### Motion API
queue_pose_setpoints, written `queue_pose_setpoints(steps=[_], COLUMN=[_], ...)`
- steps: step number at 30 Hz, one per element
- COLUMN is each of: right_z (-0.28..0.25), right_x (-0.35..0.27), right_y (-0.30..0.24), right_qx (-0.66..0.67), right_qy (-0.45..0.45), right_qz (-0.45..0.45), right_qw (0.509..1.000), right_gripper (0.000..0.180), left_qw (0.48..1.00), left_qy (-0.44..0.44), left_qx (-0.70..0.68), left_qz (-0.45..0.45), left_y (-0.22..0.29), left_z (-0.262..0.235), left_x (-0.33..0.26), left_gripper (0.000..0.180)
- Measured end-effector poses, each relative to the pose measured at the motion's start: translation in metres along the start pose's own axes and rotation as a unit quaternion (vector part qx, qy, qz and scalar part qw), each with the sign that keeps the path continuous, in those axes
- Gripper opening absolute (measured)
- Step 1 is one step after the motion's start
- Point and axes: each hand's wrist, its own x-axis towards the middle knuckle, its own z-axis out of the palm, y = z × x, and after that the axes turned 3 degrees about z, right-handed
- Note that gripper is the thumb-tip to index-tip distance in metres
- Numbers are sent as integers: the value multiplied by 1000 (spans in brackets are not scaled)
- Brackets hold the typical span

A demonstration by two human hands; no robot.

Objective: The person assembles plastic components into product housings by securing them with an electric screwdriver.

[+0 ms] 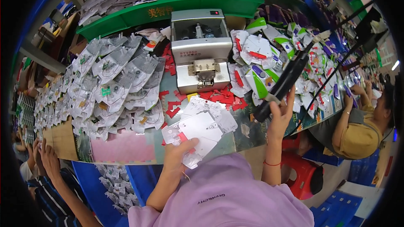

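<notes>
Head view: I see my left hand (179, 153) closed on the near edge of a white plastic plate (194, 133), thumb on top, fingers hidden below. The plate lies flat over the near edge of the worktop (126, 149), its long axis running from my hand up and to the right, toward the grey machine (201, 50) that stands further back in the middle. A small red clip (182, 137) sits on the plate just beside my thumb. More white plates are stacked under and behind it, touching it.

My right hand (281, 111) is raised off to the right, wrapped around the lower end of a black powered screwdriver (284, 83). The tool hangs tilted, its body running up and to the right along its cable, its working end pointing down-left toward the plate. The left hand is on the plate; the right is well apart from it, with the tool's tip between the 2.

Loose red clips (219, 97) lie at the machine's foot, clear plastic shells (113, 88) are heaped to the left, and green-and-white parts (261, 71) to the right.
</notes>
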Motion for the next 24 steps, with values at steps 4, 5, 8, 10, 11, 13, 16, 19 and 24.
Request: queue_pose_setpoints(steps=[4,5,8,10,11,13,16,19,24], right_z=[22,28,51,66,71,86,113,133,145], right_x=[4,8,18,20,24,37,46,48,57], right_y=[-10,-11,-14,-16,-14,-25,-41,-39,-16], right_qx=[284,362,289,271,271,217,193,186,130], right_qy=[-89,-148,-208,-224,-233,-300,-351,-338,-309], right_qz=[116,175,177,119,75,-39,-41,-32,-146], right_qw=[948,904,918,929,931,928,915,922,931], right_gripper=[40,30,23,21,24,21,20,15,14], left_qw=[1000,1000,1000,1000,999,998,996,996,997], left_qy=[-5,-7,-12,-13,-10,-3,16,21,33], left_qx=[-20,-24,-17,-5,11,23,24,12,34], left_qz=[-9,-12,4,18,40,61,81,90,61], left_y=[4,3,2,0,-1,-1,2,3,8], left_z=[-1,-2,0,0,0,1,0,-1,-4], left_x=[2,3,9,12,14,17,21,27,32], left_gripper=[51,50,46,43,40,38,34,35,42])
